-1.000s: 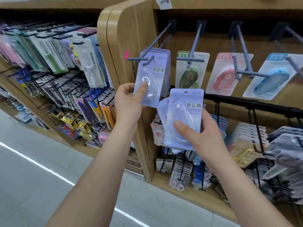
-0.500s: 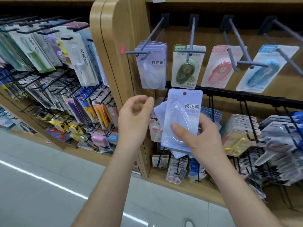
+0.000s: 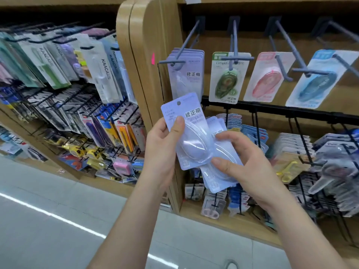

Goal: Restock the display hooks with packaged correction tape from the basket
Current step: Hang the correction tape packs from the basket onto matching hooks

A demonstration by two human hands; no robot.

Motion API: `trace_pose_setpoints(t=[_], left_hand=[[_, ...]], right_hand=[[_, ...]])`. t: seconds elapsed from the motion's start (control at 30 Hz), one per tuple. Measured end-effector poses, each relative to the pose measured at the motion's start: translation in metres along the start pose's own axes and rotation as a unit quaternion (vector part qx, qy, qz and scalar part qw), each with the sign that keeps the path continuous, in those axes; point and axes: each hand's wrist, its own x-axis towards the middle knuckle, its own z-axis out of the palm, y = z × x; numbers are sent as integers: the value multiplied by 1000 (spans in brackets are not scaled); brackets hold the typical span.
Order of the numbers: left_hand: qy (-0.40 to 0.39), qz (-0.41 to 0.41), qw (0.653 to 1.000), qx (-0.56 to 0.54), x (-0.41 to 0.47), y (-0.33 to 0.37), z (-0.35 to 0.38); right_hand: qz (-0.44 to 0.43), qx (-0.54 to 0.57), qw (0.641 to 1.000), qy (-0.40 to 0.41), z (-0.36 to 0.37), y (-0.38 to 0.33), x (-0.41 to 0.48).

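My left hand (image 3: 163, 148) grips a lavender correction tape pack (image 3: 189, 133) by its left edge, thumb on the card front. My right hand (image 3: 240, 162) holds a small stack of the same lavender packs (image 3: 217, 179) just behind and below it. Directly above, the leftmost grey display hook (image 3: 175, 62) carries several lavender packs (image 3: 186, 74). Neighbouring hooks hold a green pack (image 3: 227, 78), a pink pack (image 3: 267, 78) and a blue pack (image 3: 314, 82). No basket is in view.
A wooden shelf end panel (image 3: 143, 55) stands left of the hooks. Beyond it, a rack of pens and stationery (image 3: 68, 94) runs leftward. A black wire rack (image 3: 291, 113) with more packaged goods hangs below the hooks. Grey floor (image 3: 48, 220) lies underneath.
My left hand let go of the hung packs, dropped down and took the top pack off the stack in my right hand. The right hand shifted slightly lower with the remaining packs.
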Motion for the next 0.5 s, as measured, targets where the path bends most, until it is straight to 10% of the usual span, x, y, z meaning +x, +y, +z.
trace_pose_setpoints(t=[0.5], left_hand=[[17, 125, 987, 101, 51, 23, -1]], right_hand=[[-30, 27, 997, 65, -7, 6, 21]])
